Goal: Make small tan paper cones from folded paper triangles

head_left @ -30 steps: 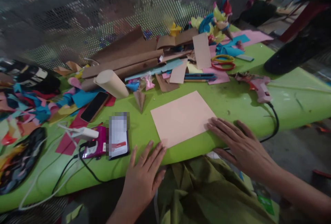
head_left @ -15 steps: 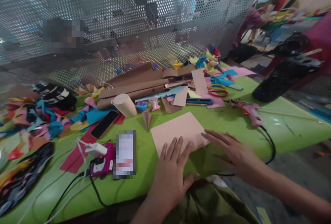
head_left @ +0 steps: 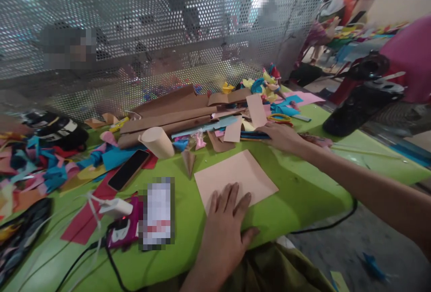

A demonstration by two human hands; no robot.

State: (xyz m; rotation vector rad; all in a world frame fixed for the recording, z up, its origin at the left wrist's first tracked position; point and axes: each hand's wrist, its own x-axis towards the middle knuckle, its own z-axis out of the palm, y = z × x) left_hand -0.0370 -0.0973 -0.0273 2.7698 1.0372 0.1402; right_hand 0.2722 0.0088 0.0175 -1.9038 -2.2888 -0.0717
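A pale tan sheet of paper (head_left: 242, 173) lies on the green table. My left hand (head_left: 227, 224) rests flat on its near edge with fingers spread. Farther back, my right hand (head_left: 281, 135) is stretched out, palm down, at the right end of some long dark-blue sticks (head_left: 251, 135), perhaps pencils. Its fingertips are beside a small tan paper strip (head_left: 257, 109); whether they touch the sticks is unclear. Behind that hand are yellow-and-red scissors (head_left: 281, 118). The pink glue gun (head_left: 318, 140) is mostly hidden by my right forearm.
A tan paper tube (head_left: 158, 143) and a brown paper cone (head_left: 189, 164) stand behind the sheet. Phones (head_left: 129, 170) and a purple power adapter (head_left: 126, 227) with cables lie left. Brown card (head_left: 168, 119) and colourful scraps line the back. A black bottle (head_left: 353, 108) lies right.
My right hand has left the sheet's right edge and moved up and back to the dark-blue sticks. My left hand has stayed on the sheet. The view has shifted slightly.
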